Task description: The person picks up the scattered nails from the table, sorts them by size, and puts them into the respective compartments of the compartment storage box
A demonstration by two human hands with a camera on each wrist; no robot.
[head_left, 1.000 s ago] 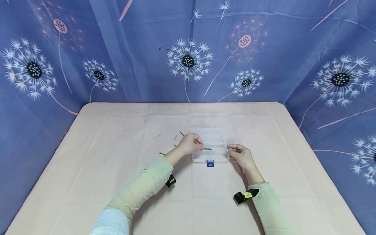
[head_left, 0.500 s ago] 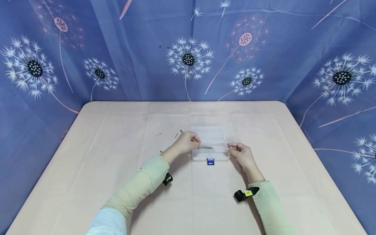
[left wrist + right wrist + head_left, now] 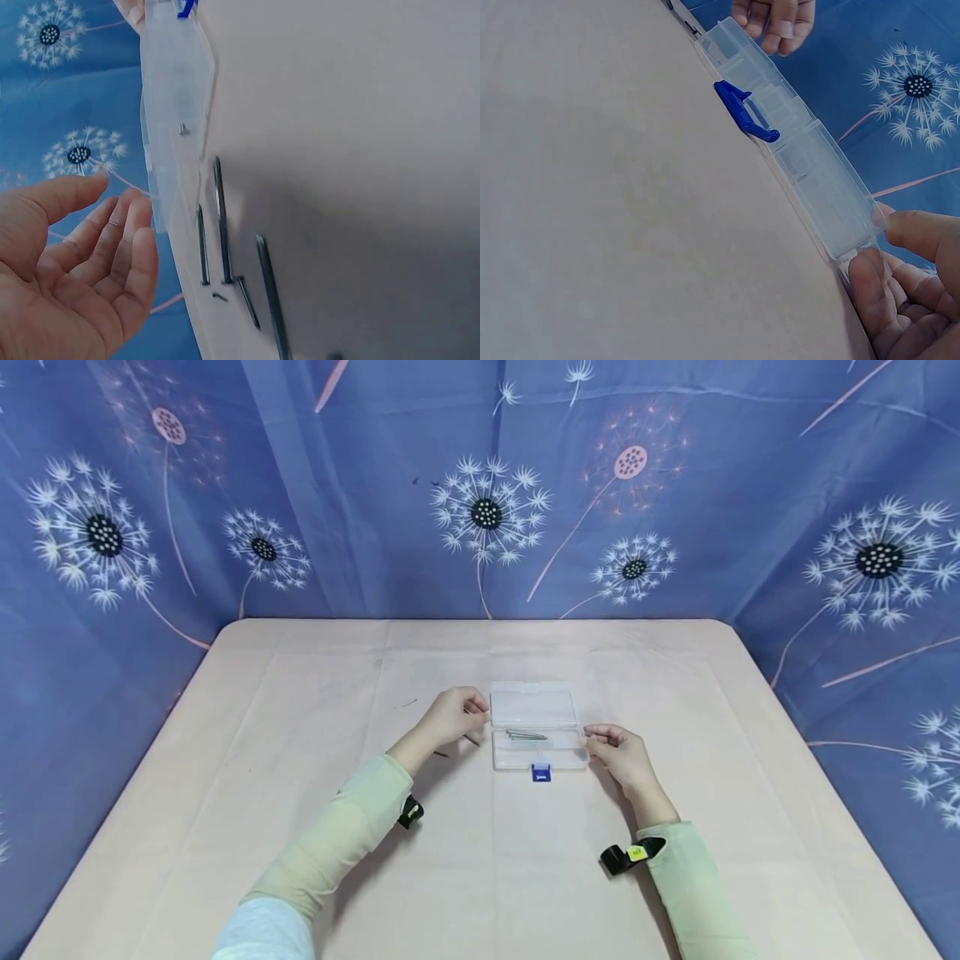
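Observation:
A clear plastic storage box (image 3: 517,757) with a blue latch (image 3: 541,772) lies open on the table, its lid folded back. Several nails (image 3: 527,736) rest inside. My right hand (image 3: 621,762) holds the box by its right end, thumb and fingers pinching the wall (image 3: 862,259). Just left of the box hovers my left hand (image 3: 452,717), its fingers loosely bent and nothing between them in the left wrist view. Below it lie loose dark nails of different lengths, among them a long nail (image 3: 223,225) and a thick nail (image 3: 271,300). In the head view the hand partly covers them.
A small thin nail (image 3: 408,702) lies farther left on the pale tablecloth (image 3: 300,760). Behind and beside the table hangs a blue curtain (image 3: 360,527) with a dandelion print. Each forearm carries a black wrist camera (image 3: 617,859).
My left hand has let go of the nails, which now lie in the box, and has drawn back leftward over the loose ones. The right hand stays at the box's right end.

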